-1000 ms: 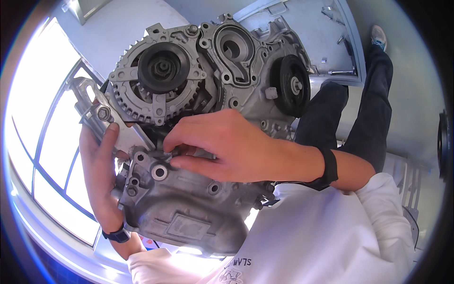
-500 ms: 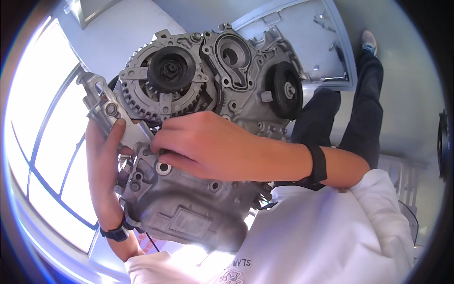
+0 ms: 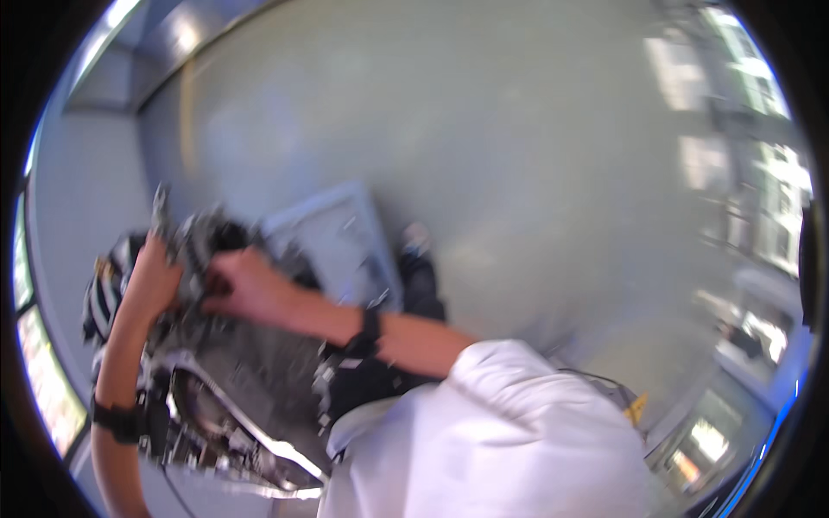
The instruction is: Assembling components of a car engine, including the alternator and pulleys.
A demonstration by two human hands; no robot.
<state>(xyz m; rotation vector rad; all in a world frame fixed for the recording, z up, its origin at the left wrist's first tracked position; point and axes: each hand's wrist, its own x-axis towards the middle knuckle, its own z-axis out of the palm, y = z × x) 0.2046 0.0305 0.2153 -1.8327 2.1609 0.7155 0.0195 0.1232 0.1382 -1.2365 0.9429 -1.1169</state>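
The picture is smeared by motion, so small parts are hard to make out. A grey metal engine point(image 3: 275, 367) with an open, hollow side facing me stands at the lower left. My left hand point(image 3: 155, 281) is closed on a metal bracket point(image 3: 161, 207), whose narrow end sticks up past the fingers at the engine's far left. Just right of it, my right hand point(image 3: 250, 289) has its fingers curled down against the top of the engine. Whatever lies between those fingertips is hidden.
A shallow blue-grey tray point(image 3: 371, 224) with loose parts lies beyond the engine. My shoe point(image 3: 416, 237) is on the grey floor point(image 3: 535, 173) beside it. At the left runs a grey panel point(image 3: 86, 173) below windows. Blurred bright shapes line the right side.
My view has swung right and back, so the engine and both hands now appear farther left and smaller. Both hands stay at the engine, the left still with the bracket.
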